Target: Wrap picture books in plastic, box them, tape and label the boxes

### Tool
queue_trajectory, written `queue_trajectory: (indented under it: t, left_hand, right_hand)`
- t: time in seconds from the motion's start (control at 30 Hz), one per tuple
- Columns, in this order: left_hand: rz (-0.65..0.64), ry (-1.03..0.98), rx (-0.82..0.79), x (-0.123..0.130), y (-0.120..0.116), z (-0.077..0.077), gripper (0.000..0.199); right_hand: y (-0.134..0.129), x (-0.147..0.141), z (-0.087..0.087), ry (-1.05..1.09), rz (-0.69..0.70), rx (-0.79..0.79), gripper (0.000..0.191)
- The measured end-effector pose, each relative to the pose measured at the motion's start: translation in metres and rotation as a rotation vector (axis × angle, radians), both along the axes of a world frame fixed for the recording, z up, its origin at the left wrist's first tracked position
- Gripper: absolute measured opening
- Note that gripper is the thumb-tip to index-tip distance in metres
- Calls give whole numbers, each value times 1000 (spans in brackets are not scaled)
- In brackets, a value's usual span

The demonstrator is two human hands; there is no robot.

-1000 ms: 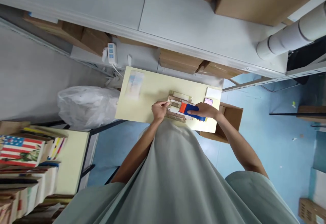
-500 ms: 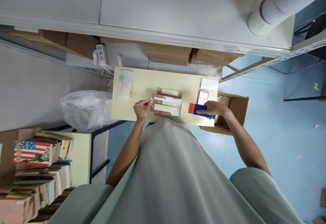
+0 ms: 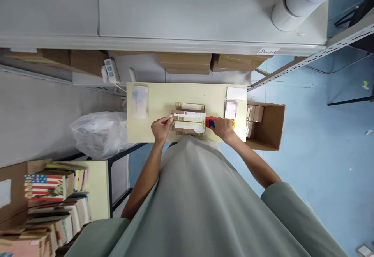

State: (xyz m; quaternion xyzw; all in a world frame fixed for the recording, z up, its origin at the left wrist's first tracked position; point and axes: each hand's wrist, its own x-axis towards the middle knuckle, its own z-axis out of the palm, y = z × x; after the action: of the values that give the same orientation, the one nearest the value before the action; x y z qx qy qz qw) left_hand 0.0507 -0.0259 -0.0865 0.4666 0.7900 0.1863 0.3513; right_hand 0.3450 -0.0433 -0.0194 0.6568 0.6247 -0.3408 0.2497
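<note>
On the pale yellow table (image 3: 163, 93) lies a package (image 3: 189, 125) of brown card, clear tape and white strips. My left hand (image 3: 161, 128) pinches the package's left edge, fingers closed around what looks like tape or film. Closed round a red and blue tape dispenser (image 3: 210, 122), my right hand (image 3: 223, 128) is at the package's right edge. A phone-like item with a pinkish screen (image 3: 230, 110) lies just beyond my right hand, below a white paper stack (image 3: 236, 93). At the table's left is a clear bag with a printed sheet (image 3: 140, 101).
An open cardboard box (image 3: 267, 126) holding small boxes stands right of the table. White plastic bags (image 3: 101, 132) are at the left, above a box of books (image 3: 58, 218). A grey shelf (image 3: 175, 43) with a power strip (image 3: 111, 71) crosses beyond the table.
My right hand has moved left with the tape dispenser, from near the phone-like item to the package's right edge. My left hand stays at the left edge. The camera view has shifted slightly.
</note>
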Motion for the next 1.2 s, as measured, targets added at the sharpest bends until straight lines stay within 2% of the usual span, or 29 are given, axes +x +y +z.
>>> queue_trajectory:
  t: [0.17, 0.27, 0.37, 0.43, 0.5, 0.57, 0.7, 0.77, 0.83, 0.9, 1.0, 1.1, 1.2]
  left_hand:
    - [11, -6, -19, -28, 2, 1, 33]
    - [50, -3, -47, -50, 4, 4, 29]
    - [73, 34, -29, -59, 14, 15, 29]
    - [40, -10, 36, -53, 27, 30, 31]
    - [-41, -124, 131, -39, 46, 51, 34]
    - [-145, -242, 248, -18, 68, 79, 39]
    - [-364, -396, 496, 26, 113, 153, 42]
    - [-456, -404, 580, 41, 131, 192, 38]
    - [-511, -394, 660, 47, 144, 226, 37]
    - [-539, -388, 721, 47, 151, 252, 37]
    - [-546, -397, 777, 37, 152, 273, 35]
    - [-536, -425, 799, 22, 146, 276, 32]
    - [-507, -440, 788, 8, 139, 265, 28]
  right_hand:
    - [-16, -38, -15, -27, -63, 67, 43]
    - [-21, -49, -14, -26, -135, 76, 46]
    - [-19, -49, 3, -22, -196, 129, 47]
    - [-11, -47, 26, -18, -225, 203, 48]
    - [2, -46, 57, -12, -261, 293, 50]
    - [21, -47, 94, -1, -294, 385, 54]
    - [75, -54, 160, 44, -237, 618, 57]
    - [107, -59, 183, 54, -174, 757, 55]
    - [138, -64, 196, 54, -86, 883, 50]
    - [165, -70, 203, 37, -4, 959, 45]
    - [197, -78, 198, -12, 51, 984, 45]
    - [219, -84, 178, -22, 45, 990, 45]
    - [232, -84, 153, 34, 9, 1031, 41]
